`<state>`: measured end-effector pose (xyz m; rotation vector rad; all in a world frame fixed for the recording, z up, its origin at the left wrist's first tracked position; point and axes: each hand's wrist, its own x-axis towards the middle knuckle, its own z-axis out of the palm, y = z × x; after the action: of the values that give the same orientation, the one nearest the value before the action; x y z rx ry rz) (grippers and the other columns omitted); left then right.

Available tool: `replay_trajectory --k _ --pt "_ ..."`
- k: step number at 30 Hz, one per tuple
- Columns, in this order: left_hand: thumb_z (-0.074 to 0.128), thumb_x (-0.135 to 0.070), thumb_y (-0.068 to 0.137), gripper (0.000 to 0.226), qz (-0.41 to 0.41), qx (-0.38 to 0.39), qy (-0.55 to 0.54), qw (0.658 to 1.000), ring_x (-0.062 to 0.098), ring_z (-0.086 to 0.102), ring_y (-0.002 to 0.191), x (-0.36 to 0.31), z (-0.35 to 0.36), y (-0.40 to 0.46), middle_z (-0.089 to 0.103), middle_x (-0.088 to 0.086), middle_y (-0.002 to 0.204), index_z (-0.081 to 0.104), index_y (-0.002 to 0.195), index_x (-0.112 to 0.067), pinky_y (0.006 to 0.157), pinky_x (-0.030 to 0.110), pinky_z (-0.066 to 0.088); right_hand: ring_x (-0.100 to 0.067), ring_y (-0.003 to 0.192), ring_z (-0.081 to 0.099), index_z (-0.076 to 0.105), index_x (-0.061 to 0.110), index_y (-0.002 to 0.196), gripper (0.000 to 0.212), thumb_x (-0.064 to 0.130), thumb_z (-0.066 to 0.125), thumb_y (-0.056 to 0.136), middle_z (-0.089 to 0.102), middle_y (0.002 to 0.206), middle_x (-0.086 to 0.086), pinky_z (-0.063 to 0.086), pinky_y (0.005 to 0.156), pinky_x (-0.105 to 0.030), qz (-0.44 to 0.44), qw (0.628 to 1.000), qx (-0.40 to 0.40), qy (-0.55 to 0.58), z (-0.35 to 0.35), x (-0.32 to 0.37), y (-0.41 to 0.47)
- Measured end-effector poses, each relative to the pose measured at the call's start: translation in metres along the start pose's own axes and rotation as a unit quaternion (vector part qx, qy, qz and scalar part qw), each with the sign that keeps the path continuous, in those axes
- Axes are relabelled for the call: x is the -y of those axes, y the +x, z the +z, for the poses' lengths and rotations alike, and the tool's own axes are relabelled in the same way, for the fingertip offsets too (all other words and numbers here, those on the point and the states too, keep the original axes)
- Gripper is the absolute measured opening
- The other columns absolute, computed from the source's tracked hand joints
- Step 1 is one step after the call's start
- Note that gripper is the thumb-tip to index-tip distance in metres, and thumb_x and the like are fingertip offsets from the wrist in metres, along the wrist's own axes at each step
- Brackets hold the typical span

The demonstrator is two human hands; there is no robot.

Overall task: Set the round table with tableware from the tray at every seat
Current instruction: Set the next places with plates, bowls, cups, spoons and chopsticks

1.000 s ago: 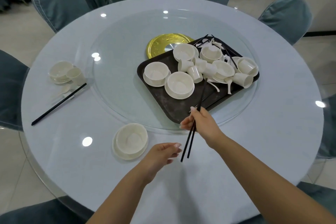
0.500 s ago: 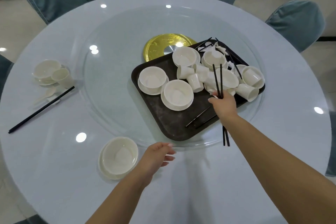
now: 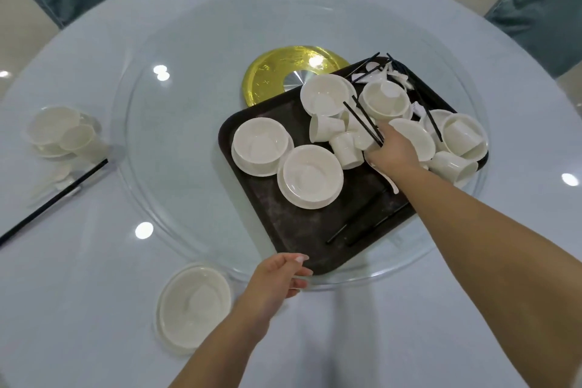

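1. Head view shows us the dark tray (image 3: pixel 283 224) sitting on the glass turning disc (image 3: pixel 176 142) in the middle of the round table (image 3: pixel 94 309). The tray is full of white things: bowls on little plates (image 3: pixel 310 176), small cups (image 3: pixel 346 145), spoons and some loose black sticks (image 3: pixel 368 224).

2. Our right hand (image 3: pixel 393 151) reaches over the tray, in among the cups. Its fingers are curled around a pair of black chopsticks (image 3: pixel 363 121), which poke up and away from us. It also seems to be on a white spoon (image 3: pixel 385 178) whose handle sticks out under the wrist, but we cannot tell if it really has hold of it.

3. Our left hand (image 3: pixel 280 277) hangs just by the near corner of the tray. Its fingers are loosely bent and hold nothing.

4. Near us, a bowl on a plate (image 3: pixel 193 305) sits on the table. We think this seat is only started, with no cup, spoon or chopsticks beside it.

5. Far to the left, one seat (image 3: pixel 59 135) looks done: bowl, cup, spoon and black chopsticks (image 3: pixel 53 201).

6. Blue chairs (image 3: pixel 541 12) stand around the far side with nothing in front of them, so we think most seats are left to do.
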<state>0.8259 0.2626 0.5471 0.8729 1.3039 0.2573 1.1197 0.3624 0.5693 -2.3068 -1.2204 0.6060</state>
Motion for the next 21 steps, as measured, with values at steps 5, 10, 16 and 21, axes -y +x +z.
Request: replay_trajectory --k 5,10,16,21 --pt "0.053 -0.032 0.098 0.017 -0.01 -0.012 0.002 1.0 0.009 0.072 0.078 0.0 -0.004 0.0 0.075 -0.01 0.082 0.069 0.099 -0.025 0.073 0.02 0.055 -0.033 0.094 0.06 0.049 0.015 0.121 0.036 0.026 0.058 0.089 0.063 0.104 -0.008 0.049 0.077 -0.04 -0.023 0.989 -0.023 -0.143 0.004 -0.006 0.002" --pt "0.053 -0.033 0.098 0.018 -0.018 -0.022 0.003 1.0 0.012 0.071 0.083 0.002 -0.003 -0.01 0.075 -0.009 0.084 0.069 0.101 -0.025 0.07 0.019 0.054 -0.028 0.09 0.06 0.048 0.017 0.121 0.046 0.035 0.065 0.083 0.061 0.099 -0.001 0.041 0.068 -0.033 -0.003 0.996 -0.069 -0.05 -0.001 -0.005 -0.021" --pt "0.055 -0.027 0.098 0.014 -0.011 -0.026 -0.019 0.999 0.018 0.069 0.091 0.007 -0.003 -0.03 0.071 0.001 0.101 0.066 0.106 -0.024 0.084 0.028 0.056 -0.016 0.107 0.061 0.059 0.017 0.121 0.057 0.043 0.077 0.074 0.064 0.111 0.008 0.048 0.09 -0.032 0.068 0.972 -0.029 0.225 0.004 0.023 -0.094" --pt "0.059 -0.009 0.092 0.049 0.018 -0.018 -0.043 0.999 0.016 0.062 0.103 0.014 -0.009 -0.054 0.058 -0.001 0.122 0.046 0.132 -0.035 0.089 0.03 0.052 -0.006 0.046 0.045 0.064 0.014 0.096 0.042 0.048 0.078 0.074 0.053 0.059 0.008 0.033 0.038 -0.019 0.166 0.921 0.152 0.319 0.027 0.043 -0.169"
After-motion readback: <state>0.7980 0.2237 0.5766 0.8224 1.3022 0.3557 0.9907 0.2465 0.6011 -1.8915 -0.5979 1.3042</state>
